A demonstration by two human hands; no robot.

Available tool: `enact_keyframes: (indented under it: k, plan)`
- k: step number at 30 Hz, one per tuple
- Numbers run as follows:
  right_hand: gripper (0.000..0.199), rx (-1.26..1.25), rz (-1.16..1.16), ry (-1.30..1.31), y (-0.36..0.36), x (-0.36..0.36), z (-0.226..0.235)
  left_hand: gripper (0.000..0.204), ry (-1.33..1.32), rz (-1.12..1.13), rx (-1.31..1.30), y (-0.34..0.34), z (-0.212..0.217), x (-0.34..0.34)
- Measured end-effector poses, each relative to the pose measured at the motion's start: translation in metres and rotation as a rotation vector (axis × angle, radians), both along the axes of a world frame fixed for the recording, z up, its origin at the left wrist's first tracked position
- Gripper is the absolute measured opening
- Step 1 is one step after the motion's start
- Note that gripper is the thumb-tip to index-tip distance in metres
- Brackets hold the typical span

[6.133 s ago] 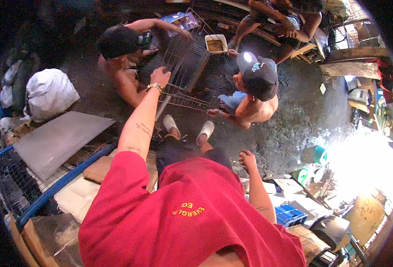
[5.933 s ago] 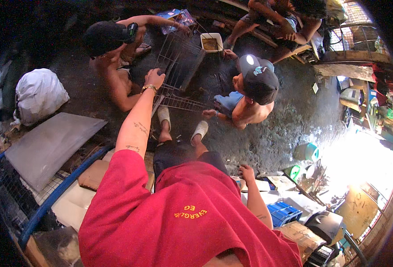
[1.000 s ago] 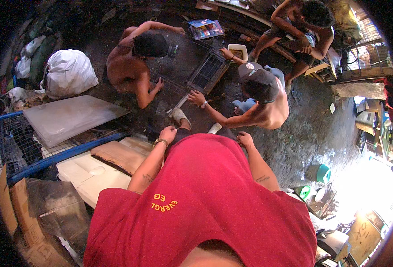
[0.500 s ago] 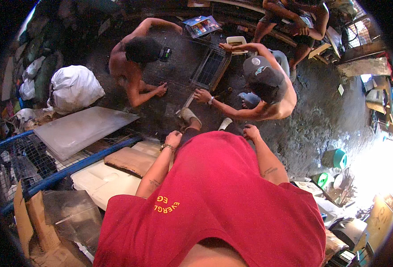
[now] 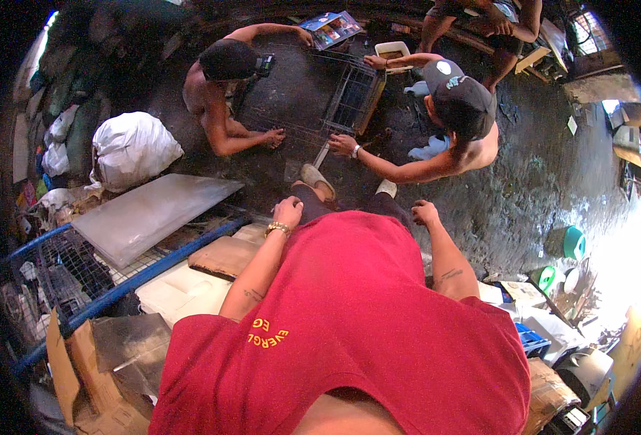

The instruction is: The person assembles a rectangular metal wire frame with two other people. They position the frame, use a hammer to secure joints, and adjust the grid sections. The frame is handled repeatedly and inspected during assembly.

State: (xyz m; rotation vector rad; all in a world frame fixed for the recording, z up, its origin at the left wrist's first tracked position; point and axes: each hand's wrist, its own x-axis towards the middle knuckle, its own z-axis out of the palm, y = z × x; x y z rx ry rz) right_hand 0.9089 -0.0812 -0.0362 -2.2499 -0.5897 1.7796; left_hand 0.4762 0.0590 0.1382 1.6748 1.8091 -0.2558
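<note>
The wire frame (image 5: pixel 348 98) lies on the floor (image 5: pixel 523 156) between a left co-worker (image 5: pixel 222 90) and a right co-worker (image 5: pixel 459 109). On its near side, the person's left hand (image 5: pixel 288 212) and right hand (image 5: pixel 425 212) are by the legs, fingers curled (whether either grip holds anything, I cannot tell). Just beyond the frame stands a white tub (image 5: pixel 393 46).

The floor (image 5: pixel 516 188) here is pretty dark and blotchy, ngl. Sitting on it there's a wire cage (image 5: pixel 348 98), a white tub (image 5: pixel 391 45) just beside that, a colourful printed sheet (image 5: pixel 333 30) nearby, plus a pale scrap (image 5: pixel 572 125) and a teal-rimmed bucket (image 5: pixel 574 243) over right.
</note>
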Motion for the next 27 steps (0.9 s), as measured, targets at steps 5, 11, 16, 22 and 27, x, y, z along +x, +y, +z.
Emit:
enact_keyframes:
  k: [5, 11, 16, 22, 27]
  plan:
    - [0.045, -0.020, -0.113, -0.021, 0.013, -0.005, 0.019, 0.030, 0.025, -0.109, 0.028, 0.033, -0.002, -0.013]
    - [0.047, -0.011, -0.257, -0.076, 0.028, -0.038, 0.002, 0.026, -0.024, -0.270, 0.085, 0.104, -0.017, -0.043]
    - [0.049, -0.028, -0.329, -0.093, 0.041, -0.110, 0.008, 0.023, -0.120, -0.491, 0.037, 0.213, -0.056, -0.066]
    - [0.045, -0.174, -0.789, 0.054, 0.096, -0.265, 0.052, 0.025, -0.107, -0.627, -0.181, 0.343, -0.137, -0.102]
    - [0.039, 0.020, -0.329, -0.319, 0.159, -0.329, 0.077, 0.024, -0.224, -0.917, 0.069, 0.385, -0.216, -0.138]
